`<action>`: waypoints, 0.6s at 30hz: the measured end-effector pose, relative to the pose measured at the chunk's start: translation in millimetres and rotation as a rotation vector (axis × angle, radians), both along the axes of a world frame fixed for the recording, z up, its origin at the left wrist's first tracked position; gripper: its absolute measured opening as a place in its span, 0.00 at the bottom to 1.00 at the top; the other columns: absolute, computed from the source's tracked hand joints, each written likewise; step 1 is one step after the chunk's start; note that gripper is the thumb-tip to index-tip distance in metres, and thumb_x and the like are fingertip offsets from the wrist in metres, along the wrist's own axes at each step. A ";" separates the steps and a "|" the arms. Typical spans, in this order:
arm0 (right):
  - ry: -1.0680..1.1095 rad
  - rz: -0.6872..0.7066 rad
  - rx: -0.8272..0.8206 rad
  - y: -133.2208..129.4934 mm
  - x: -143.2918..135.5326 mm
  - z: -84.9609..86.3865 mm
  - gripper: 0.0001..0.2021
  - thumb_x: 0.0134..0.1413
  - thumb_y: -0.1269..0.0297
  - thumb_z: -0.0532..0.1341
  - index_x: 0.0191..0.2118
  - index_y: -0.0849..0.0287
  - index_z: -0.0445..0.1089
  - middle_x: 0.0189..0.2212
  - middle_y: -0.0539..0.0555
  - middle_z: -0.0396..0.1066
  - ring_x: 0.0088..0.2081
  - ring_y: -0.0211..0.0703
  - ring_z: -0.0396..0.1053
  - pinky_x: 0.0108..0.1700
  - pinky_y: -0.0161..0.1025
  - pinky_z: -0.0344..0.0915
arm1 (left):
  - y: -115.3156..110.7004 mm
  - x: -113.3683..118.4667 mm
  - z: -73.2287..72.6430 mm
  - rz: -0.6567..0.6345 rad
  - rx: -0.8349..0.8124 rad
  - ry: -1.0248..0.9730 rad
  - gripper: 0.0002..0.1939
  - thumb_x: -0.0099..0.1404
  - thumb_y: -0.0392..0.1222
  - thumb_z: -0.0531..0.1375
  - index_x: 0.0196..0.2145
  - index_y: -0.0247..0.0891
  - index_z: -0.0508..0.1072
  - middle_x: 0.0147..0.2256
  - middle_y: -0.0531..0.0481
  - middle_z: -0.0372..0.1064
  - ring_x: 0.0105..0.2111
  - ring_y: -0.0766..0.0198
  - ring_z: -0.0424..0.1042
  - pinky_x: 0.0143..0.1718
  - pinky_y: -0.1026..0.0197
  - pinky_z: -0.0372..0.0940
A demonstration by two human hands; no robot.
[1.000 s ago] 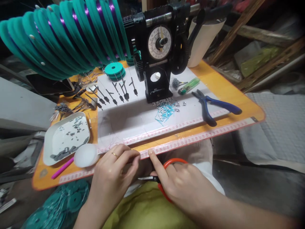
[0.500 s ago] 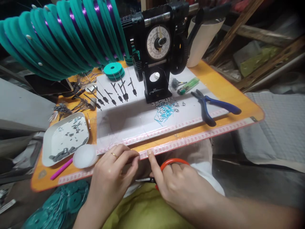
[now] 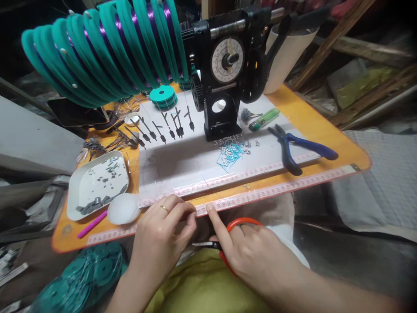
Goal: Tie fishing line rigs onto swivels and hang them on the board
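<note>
My right hand [image 3: 249, 248] is wrapped round the orange handles of the scissors [image 3: 246, 221], blades pointing left over my lap. Its index finger stretches forward and presses on the measuring tape [image 3: 270, 189] along the table's front edge. My left hand [image 3: 163, 232], with a ring on one finger, rests at that same edge just left of the fingertip. Thumb and finger are pinched together; what lies between them is too small to make out. A faint thin line runs over the board near the fingers.
A black winder with a dial [image 3: 227, 60] carries teal spools [image 3: 107, 52] wound with purple thread. Blue pliers [image 3: 288, 150], a green cutter [image 3: 264, 119] and a bead pile [image 3: 230, 152] lie on the white board. A white tray [image 3: 97, 184], round lid [image 3: 124, 208] and pink pen [image 3: 92, 224] stand left.
The whole view has shifted, so the table and both hands appear a little further right. My hands keep the same pose at the table edge.
</note>
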State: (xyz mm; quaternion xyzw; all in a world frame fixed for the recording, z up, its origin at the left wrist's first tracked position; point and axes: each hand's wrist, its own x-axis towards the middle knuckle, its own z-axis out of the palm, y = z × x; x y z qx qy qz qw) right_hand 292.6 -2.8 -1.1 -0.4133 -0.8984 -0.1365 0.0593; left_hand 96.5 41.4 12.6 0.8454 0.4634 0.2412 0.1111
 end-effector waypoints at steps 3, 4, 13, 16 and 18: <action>0.080 -0.004 -0.074 0.1 5.8 -5.4 0.29 0.47 0.81 0.52 0.58 0.79 0.64 0.16 0.52 0.65 0.15 0.44 0.64 0.15 0.37 0.54 | 0.0 1.4 -1.0 0.012 0.028 0.016 0.04 0.66 0.32 0.59 0.34 0.37 0.72 0.30 0.51 0.69 0.30 0.62 0.68 0.32 0.60 0.62; 0.145 -0.001 -0.105 0.0 7.7 -7.8 0.28 0.52 0.80 0.51 0.60 0.80 0.62 0.17 0.51 0.65 0.15 0.44 0.64 0.15 0.38 0.55 | -0.5 1.7 -1.9 0.014 0.033 0.010 0.04 0.66 0.31 0.59 0.34 0.37 0.72 0.30 0.51 0.69 0.30 0.62 0.68 0.32 0.60 0.62; 0.814 -0.207 -0.922 -12.1 -5.6 -11.1 0.17 0.62 0.50 0.60 0.45 0.58 0.68 0.22 0.48 0.72 0.22 0.40 0.68 0.25 0.34 0.60 | -23.8 12.3 -12.6 0.122 0.099 -0.380 0.10 0.60 0.26 0.62 0.35 0.39 0.71 0.33 0.51 0.70 0.44 0.59 0.69 0.49 0.54 0.64; 0.853 -0.269 -1.043 -9.4 -13.3 -4.0 0.10 0.62 0.55 0.61 0.41 0.56 0.67 0.26 0.50 0.74 0.25 0.41 0.71 0.28 0.33 0.61 | -31.5 15.8 -12.5 0.167 0.069 -0.463 0.11 0.61 0.26 0.61 0.35 0.41 0.71 0.32 0.52 0.70 0.48 0.57 0.68 0.55 0.48 0.60; 0.864 -0.274 -1.077 -7.1 -16.0 -0.5 0.09 0.62 0.57 0.60 0.39 0.56 0.67 0.27 0.50 0.75 0.26 0.41 0.71 0.29 0.33 0.62 | -35.0 15.9 -12.6 0.183 0.041 -0.485 0.10 0.61 0.27 0.61 0.35 0.42 0.71 0.32 0.52 0.70 0.49 0.56 0.68 0.54 0.47 0.61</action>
